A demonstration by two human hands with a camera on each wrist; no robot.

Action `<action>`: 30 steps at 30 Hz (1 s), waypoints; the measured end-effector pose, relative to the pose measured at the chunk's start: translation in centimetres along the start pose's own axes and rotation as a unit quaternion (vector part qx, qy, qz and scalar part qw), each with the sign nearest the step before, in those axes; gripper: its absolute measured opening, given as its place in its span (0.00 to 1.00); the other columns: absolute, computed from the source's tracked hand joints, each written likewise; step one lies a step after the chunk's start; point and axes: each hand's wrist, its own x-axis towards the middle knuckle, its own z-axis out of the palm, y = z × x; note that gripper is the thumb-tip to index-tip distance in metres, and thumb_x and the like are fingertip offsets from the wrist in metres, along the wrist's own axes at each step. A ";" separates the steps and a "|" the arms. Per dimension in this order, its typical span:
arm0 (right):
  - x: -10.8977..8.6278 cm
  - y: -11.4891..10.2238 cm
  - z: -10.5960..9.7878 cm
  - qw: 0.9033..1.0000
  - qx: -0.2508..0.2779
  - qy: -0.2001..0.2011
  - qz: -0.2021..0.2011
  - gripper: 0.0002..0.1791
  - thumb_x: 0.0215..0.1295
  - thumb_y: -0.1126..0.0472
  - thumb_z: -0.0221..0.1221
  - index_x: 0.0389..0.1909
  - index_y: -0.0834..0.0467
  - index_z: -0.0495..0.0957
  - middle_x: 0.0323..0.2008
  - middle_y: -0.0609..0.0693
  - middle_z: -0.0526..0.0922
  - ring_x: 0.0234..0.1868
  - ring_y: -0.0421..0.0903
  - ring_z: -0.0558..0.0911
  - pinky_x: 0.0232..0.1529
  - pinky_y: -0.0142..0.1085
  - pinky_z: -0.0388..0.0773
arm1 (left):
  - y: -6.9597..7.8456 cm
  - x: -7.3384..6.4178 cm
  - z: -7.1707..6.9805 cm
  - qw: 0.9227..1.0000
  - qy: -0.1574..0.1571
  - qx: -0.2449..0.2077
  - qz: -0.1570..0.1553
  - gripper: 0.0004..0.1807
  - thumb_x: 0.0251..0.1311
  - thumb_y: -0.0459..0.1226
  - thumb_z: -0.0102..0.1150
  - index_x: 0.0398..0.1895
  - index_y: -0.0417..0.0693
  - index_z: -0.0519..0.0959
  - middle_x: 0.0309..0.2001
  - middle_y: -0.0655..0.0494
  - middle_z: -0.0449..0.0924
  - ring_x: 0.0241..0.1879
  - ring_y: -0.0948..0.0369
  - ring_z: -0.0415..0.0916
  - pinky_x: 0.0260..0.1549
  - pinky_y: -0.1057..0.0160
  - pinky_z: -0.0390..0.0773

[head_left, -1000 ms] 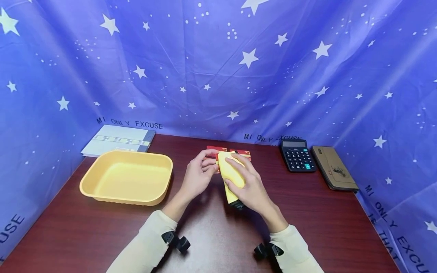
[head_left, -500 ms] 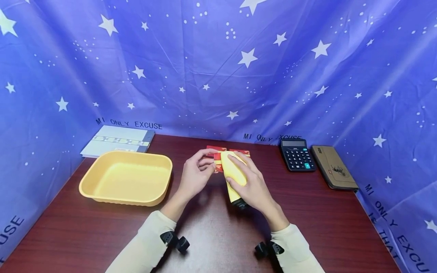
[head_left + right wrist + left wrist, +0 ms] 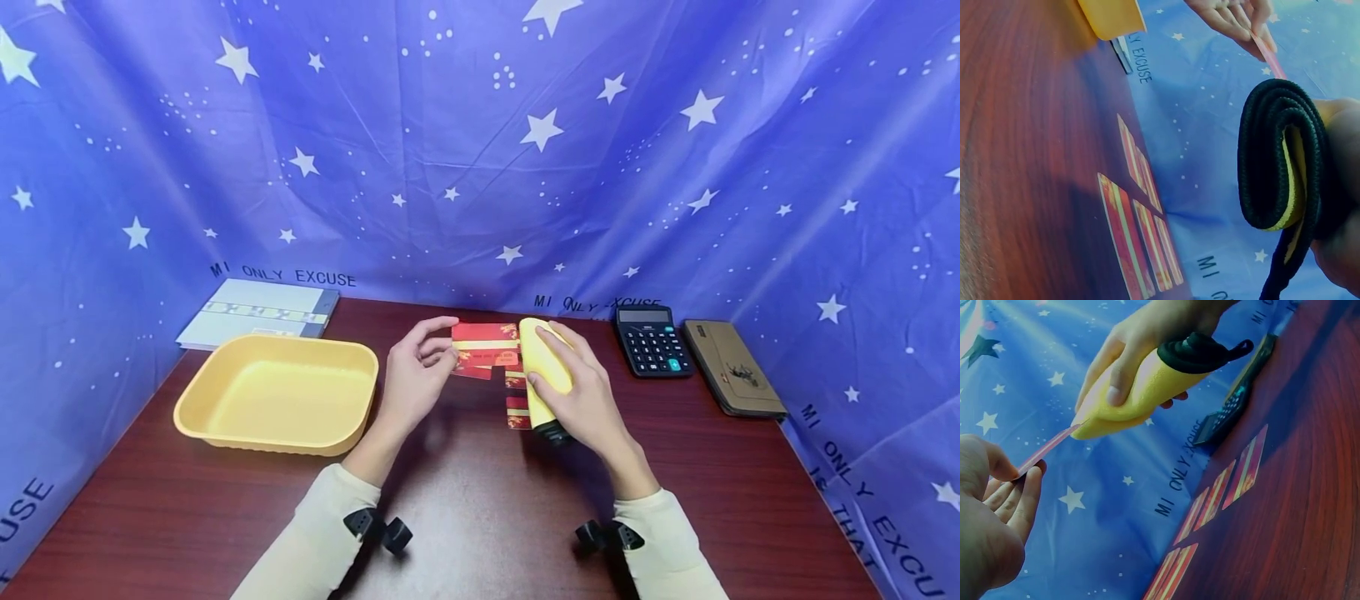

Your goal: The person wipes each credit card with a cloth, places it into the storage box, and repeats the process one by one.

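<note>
Between thumb and fingers my left hand (image 3: 418, 367) pinches a red card (image 3: 484, 343) with a pale stripe, raised above the table. My right hand (image 3: 581, 392) grips a yellow cloth (image 3: 546, 367), folded into a thick roll with black trim (image 3: 1282, 150). The cloth's far end meets the card's right edge in the head view, and the left wrist view shows the card's tip right at the cloth (image 3: 1116, 409). Below both hands, several more red striped cards (image 3: 1246, 465) lie on the table in two rows. The cloth and the held card partly hide them in the head view.
A yellow plastic basin (image 3: 277, 442) stands on the left of the dark wooden table (image 3: 465, 517), with a white-and-grey notebook (image 3: 258, 304) behind it. On the right are a black calculator (image 3: 654, 342) and a brown case (image 3: 735, 367). A blue star curtain (image 3: 420, 125) encloses the table.
My right hand has moved right with the yellow cloth, off most of the card. My left hand has shifted slightly left, still pinching the card, whose striped face now shows.
</note>
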 end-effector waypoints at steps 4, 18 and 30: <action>0.1 0.2 -0.6 1.000 0.006 0.004 0.005 0.37 0.60 0.62 0.72 0.71 0.46 0.74 0.72 0.53 0.72 0.71 0.52 0.74 0.67 0.30 0.73 | 0.0 0.1 -0.2 1.000 -0.009 -0.021 -0.017 0.20 0.59 0.23 0.60 0.55 0.45 0.80 0.35 0.39 0.88 0.30 0.53 0.88 0.35 0.61 0.91; 0.1 0.2 -1.1 1.000 0.023 0.006 0.001 0.36 0.60 0.64 0.72 0.71 0.48 0.75 0.73 0.53 0.72 0.69 0.51 0.75 0.60 0.18 0.69 | 0.1 0.1 -0.5 0.995 -0.028 -0.044 -0.082 0.14 0.64 0.24 0.59 0.50 0.36 0.87 0.39 0.42 0.89 0.35 0.59 0.88 0.43 0.58 0.92; 0.0 0.4 -1.1 1.000 0.021 0.009 -0.001 0.36 0.59 0.64 0.72 0.70 0.48 0.75 0.72 0.53 0.72 0.68 0.52 0.75 0.61 0.19 0.69 | 0.2 0.1 -0.7 0.993 -0.073 -0.052 -0.074 0.18 0.65 0.23 0.56 0.56 0.37 0.85 0.50 0.36 0.87 0.38 0.66 0.89 0.49 0.58 0.90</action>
